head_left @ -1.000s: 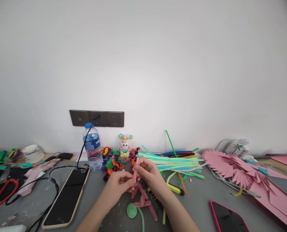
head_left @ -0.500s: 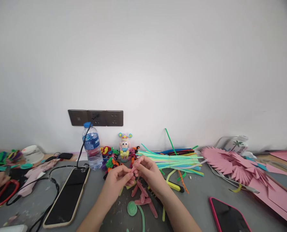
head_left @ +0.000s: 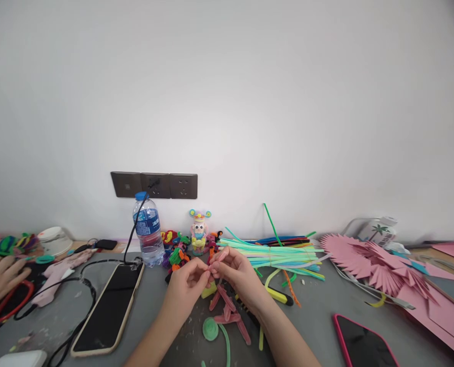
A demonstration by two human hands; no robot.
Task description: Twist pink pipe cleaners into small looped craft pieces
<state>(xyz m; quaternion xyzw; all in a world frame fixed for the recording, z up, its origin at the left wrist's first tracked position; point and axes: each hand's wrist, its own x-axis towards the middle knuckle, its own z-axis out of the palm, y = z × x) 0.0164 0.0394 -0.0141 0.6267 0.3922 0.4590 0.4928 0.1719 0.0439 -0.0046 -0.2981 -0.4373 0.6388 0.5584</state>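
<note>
Near the middle of the table, my left hand [head_left: 190, 285] and my right hand [head_left: 235, 278] meet, fingertips pinched on a small pink pipe cleaner piece [head_left: 212, 266]. Fingers hide most of it. Just below my hands lie several bent pink pipe cleaner pieces [head_left: 229, 318]. A green spiral coil [head_left: 210, 329] with a loose green strip rests beside them. Behind my right hand is a bundle of pale green, blue and yellow pipe cleaners [head_left: 284, 255]. A small figurine [head_left: 199, 235] stands behind my hands, among colourful fuzzy pieces [head_left: 178, 255].
Left: a water bottle [head_left: 148, 232], a phone [head_left: 108, 311] with black cables, a pink glue gun [head_left: 54, 280], red-handled scissors [head_left: 15, 306] and another person's hand [head_left: 1, 280]. Right: a pink-cased phone [head_left: 362, 341], folded pink paper [head_left: 380, 265] and a white bottle [head_left: 380, 230].
The view has shifted slightly. My hands keep their pinch on the pink piece, with the fingers slightly moved. The other person's hand has come further into view with its fingers spread.
</note>
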